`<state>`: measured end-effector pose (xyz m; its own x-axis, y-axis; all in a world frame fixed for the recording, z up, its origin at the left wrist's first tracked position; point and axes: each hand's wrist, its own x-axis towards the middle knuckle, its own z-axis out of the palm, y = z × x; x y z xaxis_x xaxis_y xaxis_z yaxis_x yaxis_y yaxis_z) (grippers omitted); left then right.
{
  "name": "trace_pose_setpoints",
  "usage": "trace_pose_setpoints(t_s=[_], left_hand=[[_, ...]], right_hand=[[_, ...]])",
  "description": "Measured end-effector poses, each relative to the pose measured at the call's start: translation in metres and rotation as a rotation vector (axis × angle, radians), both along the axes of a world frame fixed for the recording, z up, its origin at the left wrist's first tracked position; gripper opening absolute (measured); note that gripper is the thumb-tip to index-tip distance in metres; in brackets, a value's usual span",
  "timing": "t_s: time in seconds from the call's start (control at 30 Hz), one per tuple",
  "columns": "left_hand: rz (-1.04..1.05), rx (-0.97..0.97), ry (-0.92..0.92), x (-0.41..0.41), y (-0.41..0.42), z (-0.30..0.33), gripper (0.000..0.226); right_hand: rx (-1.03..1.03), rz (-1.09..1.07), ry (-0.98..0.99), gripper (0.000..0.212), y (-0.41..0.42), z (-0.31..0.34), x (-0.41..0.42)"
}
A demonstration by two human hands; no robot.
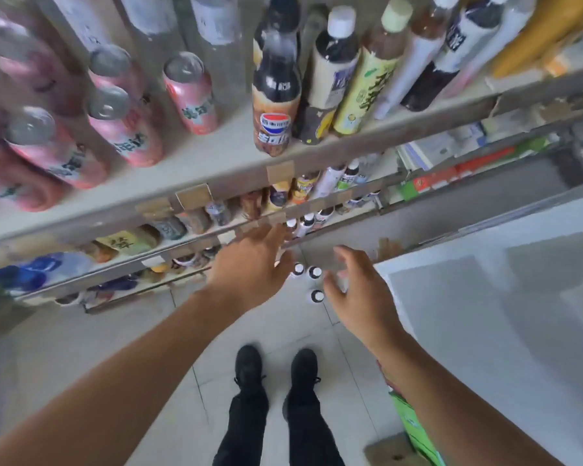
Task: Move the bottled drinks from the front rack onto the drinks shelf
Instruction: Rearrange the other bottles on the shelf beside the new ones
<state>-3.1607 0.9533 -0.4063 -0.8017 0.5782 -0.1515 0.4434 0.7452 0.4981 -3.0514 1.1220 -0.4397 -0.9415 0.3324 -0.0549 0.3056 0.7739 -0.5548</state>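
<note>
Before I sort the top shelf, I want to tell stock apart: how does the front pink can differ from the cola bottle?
The pink can is short, opaque pink and topped by a flat silver lid; the cola bottle is taller, holds dark liquid and narrows to a neck. The can stands left of the bottle, a gap between them. Both stand on the same shelf.

I see a pale top shelf (pixel 216 156) with pink cans (pixel 189 95) on its left and tall bottles (pixel 275 95) on its right. Three white-capped bottles (pixel 308 273) stand low by the tiled floor (pixel 189 331).
</note>
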Motion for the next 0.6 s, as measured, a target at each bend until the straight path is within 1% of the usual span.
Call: trace_pose_setpoints(t_s=[0.13, 0.2, 0.3, 0.4, 0.5, 0.6], left_hand=[[0.008, -0.082, -0.111, 0.017, 0.014, -0.111, 0.031], [-0.009, -0.111, -0.144, 0.024, 0.021, -0.169, 0.033], [-0.014, -0.136, -0.173, 0.035, 0.032, -0.255, 0.034], [-0.047, -0.174, -0.199, 0.045, 0.035, -0.334, 0.031], [-0.054, -0.222, -0.226, 0.05, 0.036, -0.403, 0.031], [-0.053, -0.248, -0.233, 0.053, 0.039, -0.455, 0.029]], right_hand=[[-0.065, -0.018, -0.19, 0.043, 0.004, -0.121, 0.027], [-0.085, -0.037, -0.247, 0.042, 0.009, -0.188, 0.039], [-0.072, -0.081, -0.327, 0.04, 0.018, -0.287, 0.049], [-0.058, -0.134, -0.412, 0.044, 0.026, -0.375, 0.056], [-0.011, -0.158, -0.453, 0.049, 0.033, -0.447, 0.057], [0.01, -0.176, -0.408, 0.051, 0.039, -0.497, 0.056]])
